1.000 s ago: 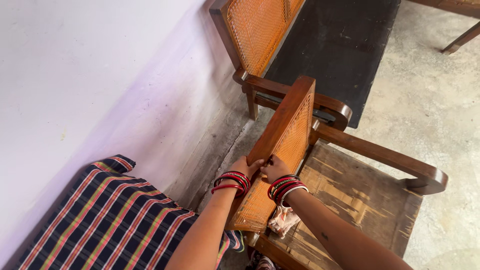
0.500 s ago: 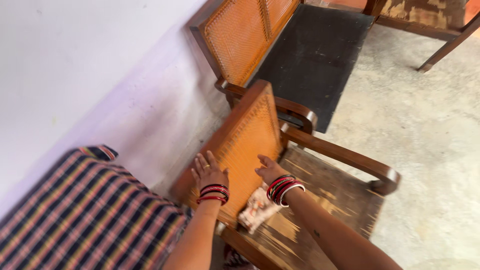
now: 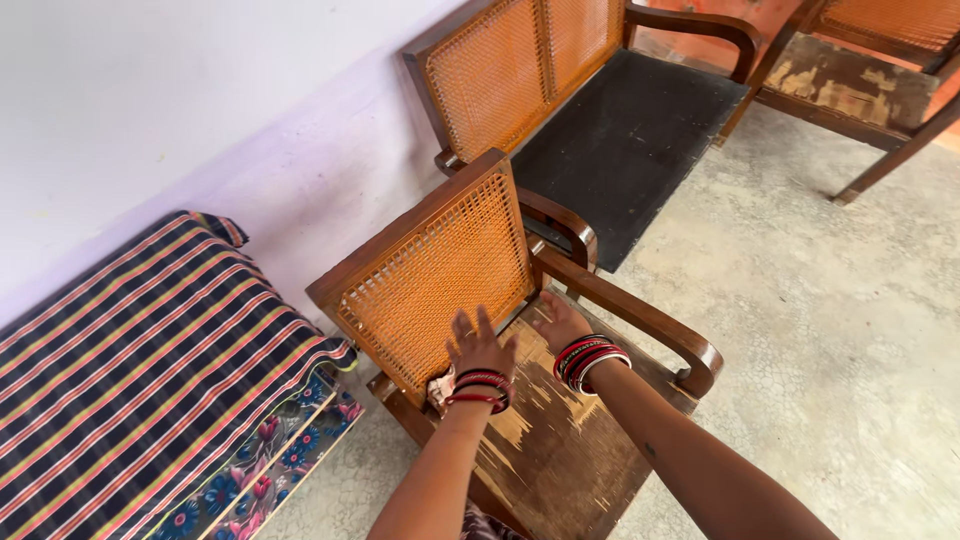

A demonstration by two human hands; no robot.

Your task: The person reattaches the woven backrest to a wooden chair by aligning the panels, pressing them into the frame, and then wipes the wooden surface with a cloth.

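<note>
- Right now the left hand (image 3: pixel 478 345) lies flat, fingers spread wide, against the lower part of the orange woven-cane backrest (image 3: pixel 437 280) of a dark wooden armchair (image 3: pixel 640 318); a crumpled pale cloth (image 3: pixel 440 388) sits just under the wrist, and I cannot tell whether the hand grips it.
- Beside it, the right hand (image 3: pixel 560 325) rests open on the chair's worn, scratched wooden seat (image 3: pixel 560 450), close to the foot of the backrest, holding nothing.
- Both wrists carry stacks of red and black bangles (image 3: pixel 590 358).
- As a judgement: firm pressure on the cane could stretch or break the weave, since it is thin and unsupported behind; the bangles could snag in its holes.
- The seat's splintered, flaking surface could catch the cloth or prick a palm dragged across it.
- Behind the armchair stands a longer cane-backed wooden bench with a black seat (image 3: pixel 620 130).
- Left of the armchair lies a striped dark mattress (image 3: pixel 140 340) over a floral one, against a pale lilac wall (image 3: pixel 200 110).
- Right of the armchair spreads a rough grey concrete floor (image 3: pixel 820 320), stained in places.
</note>
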